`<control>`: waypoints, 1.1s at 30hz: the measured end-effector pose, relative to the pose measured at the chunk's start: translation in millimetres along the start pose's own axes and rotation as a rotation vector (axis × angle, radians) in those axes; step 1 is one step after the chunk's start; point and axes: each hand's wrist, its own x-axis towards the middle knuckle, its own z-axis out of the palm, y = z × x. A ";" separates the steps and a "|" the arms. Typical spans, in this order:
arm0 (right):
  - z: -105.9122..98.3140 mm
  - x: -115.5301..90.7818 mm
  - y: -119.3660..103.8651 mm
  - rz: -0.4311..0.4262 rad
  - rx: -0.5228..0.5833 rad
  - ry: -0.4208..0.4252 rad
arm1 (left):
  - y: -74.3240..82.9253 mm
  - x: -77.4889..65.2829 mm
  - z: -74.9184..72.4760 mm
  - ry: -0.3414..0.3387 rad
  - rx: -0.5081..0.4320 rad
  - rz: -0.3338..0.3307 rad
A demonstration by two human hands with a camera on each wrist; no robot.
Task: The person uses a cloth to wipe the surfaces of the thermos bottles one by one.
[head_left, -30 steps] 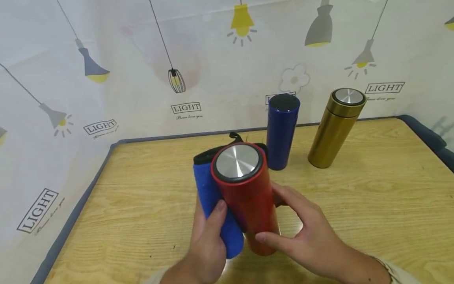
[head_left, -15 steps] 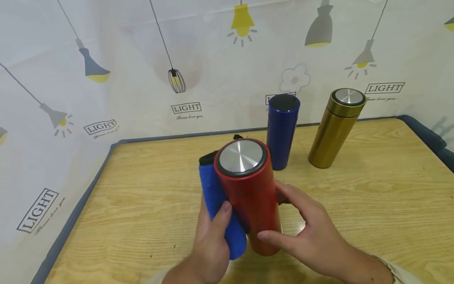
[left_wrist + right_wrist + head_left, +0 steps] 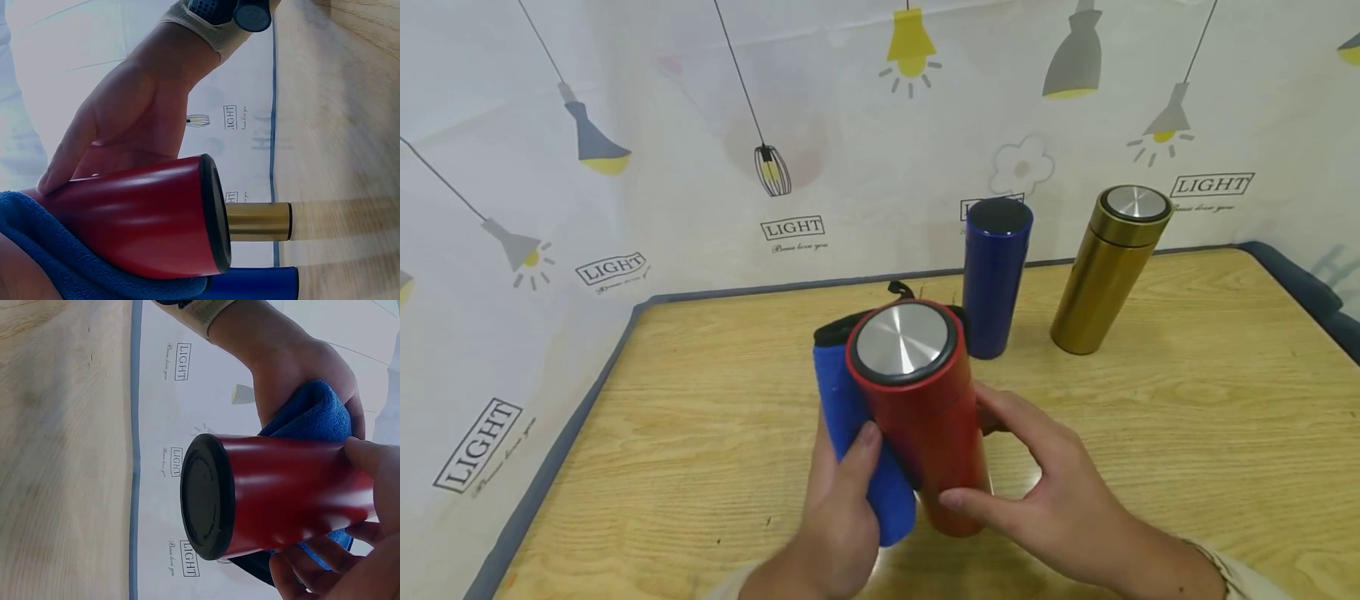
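Note:
A red thermos bottle [image 3: 936, 425] with a shiny silver lid [image 3: 902, 340] is held up off the table, tilted, its black base [image 3: 205, 497] showing in the right wrist view. My left hand [image 3: 842, 517] holds a folded blue cloth [image 3: 842, 392] with black edging against the bottle's left side, thumb on the cloth. The fingers behind the cloth are hidden in the head view. On the other side my right hand [image 3: 1060, 492] grips the lower part of the bottle between thumb and fingers.
Behind the red bottle a blue bottle [image 3: 996, 283] with a dark top stands on the wooden table [image 3: 700, 417]. To its right is a gold bottle [image 3: 1108, 279] with a silver lid. A lamp-printed backdrop [image 3: 700, 125] rises along the table's back and left edges.
The red bottle and blue cloth shifted slightly right, then came back left, with more of the cloth's black edging in sight again. Both hands keep their hold; the standing bottles have not moved.

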 end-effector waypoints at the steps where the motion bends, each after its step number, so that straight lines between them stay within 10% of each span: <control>1: -0.4 0.1 -0.4 0.008 -0.001 -0.002 | 0.8 0.4 0.3 -0.012 0.004 0.003; 25: -8.4 1.8 -3.3 -0.001 0.018 0.061 | -0.6 -1.1 4.4 -0.181 0.055 0.038; 33: -2.8 1.8 0.7 -0.087 0.015 0.071 | -0.6 -4.1 -2.0 -0.007 0.142 -0.001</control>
